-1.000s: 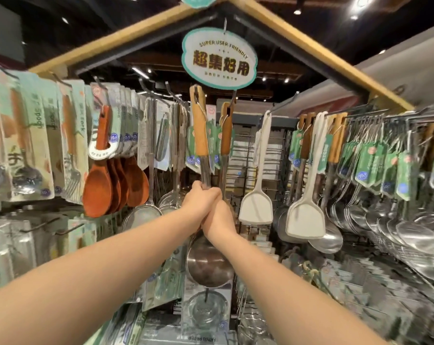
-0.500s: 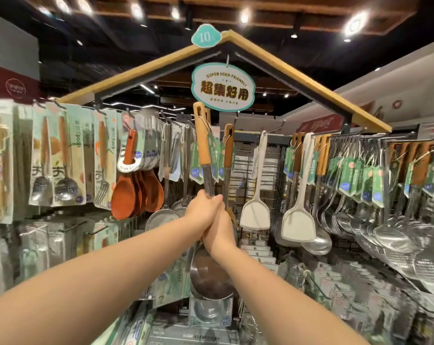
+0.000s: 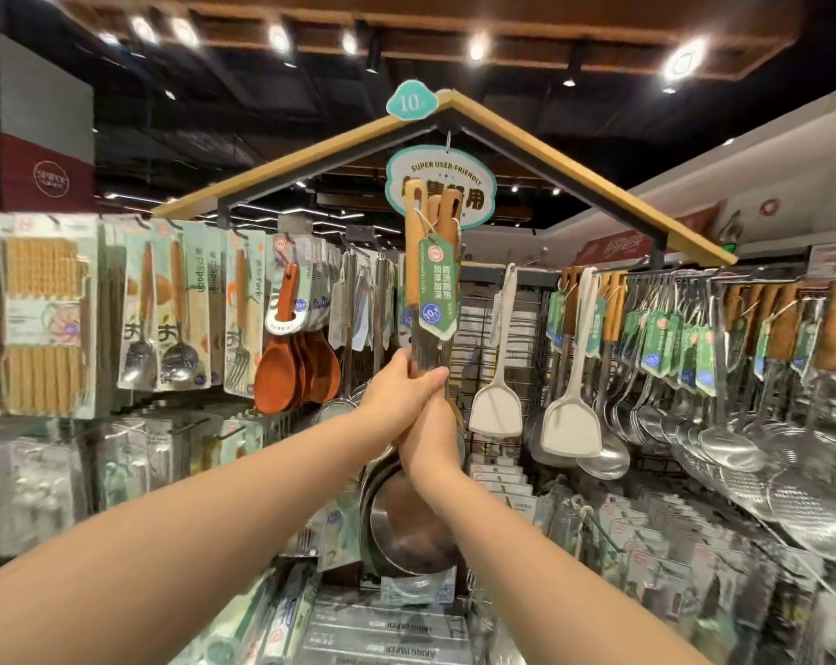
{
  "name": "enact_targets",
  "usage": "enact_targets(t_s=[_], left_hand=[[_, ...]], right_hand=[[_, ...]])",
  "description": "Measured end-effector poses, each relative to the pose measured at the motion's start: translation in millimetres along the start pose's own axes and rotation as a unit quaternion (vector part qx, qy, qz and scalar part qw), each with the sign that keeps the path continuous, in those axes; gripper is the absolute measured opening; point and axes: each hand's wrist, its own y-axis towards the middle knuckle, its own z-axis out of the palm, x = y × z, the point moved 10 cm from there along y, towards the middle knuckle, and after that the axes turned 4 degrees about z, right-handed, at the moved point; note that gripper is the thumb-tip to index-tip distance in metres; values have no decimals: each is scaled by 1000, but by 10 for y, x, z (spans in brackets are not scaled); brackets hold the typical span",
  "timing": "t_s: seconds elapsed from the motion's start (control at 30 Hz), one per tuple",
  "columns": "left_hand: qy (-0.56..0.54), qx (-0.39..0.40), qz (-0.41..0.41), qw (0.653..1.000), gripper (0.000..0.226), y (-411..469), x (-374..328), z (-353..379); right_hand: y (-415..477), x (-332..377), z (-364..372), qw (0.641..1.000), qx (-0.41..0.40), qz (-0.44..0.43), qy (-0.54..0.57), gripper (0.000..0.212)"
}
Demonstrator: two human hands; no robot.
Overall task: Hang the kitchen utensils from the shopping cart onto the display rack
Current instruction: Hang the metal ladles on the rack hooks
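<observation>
Close to us, two bare arms reach up and meet. The left hand [image 3: 404, 393] wraps tight round the thin stems of a bunch of shiny steel ladles with wooden handles [image 3: 396, 530], held upright before the middle of the wooden-roofed display rack [image 3: 550, 152]. The right hand [image 3: 430, 441] grips them just below; its fingers are mostly hidden. We cannot count the ladles. A green paper tag [image 3: 437, 290] hangs from them. Behind hang white flat spatulas [image 3: 495, 410] and orange-brown rice spoons [image 3: 281, 371]. The handles hide part of the round teal sign [image 3: 476, 172] under the roof.
</observation>
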Motion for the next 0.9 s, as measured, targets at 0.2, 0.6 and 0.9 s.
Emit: enact_targets(t_s=[0.2,0.6,0.9], left_hand=[[-146,111,-28,983,20,-490,-105,-44],[-167,-36,-60,984,16,-2210,-394,-559],[-142,-174,-137,965,17,-4115,-331,-1152]], right_hand=[[-444,193,-53,997,58,44,42,19],[-2043,663,-217,953,249,20,172,20],[-3847,882,21,908,386,17,158,19]])
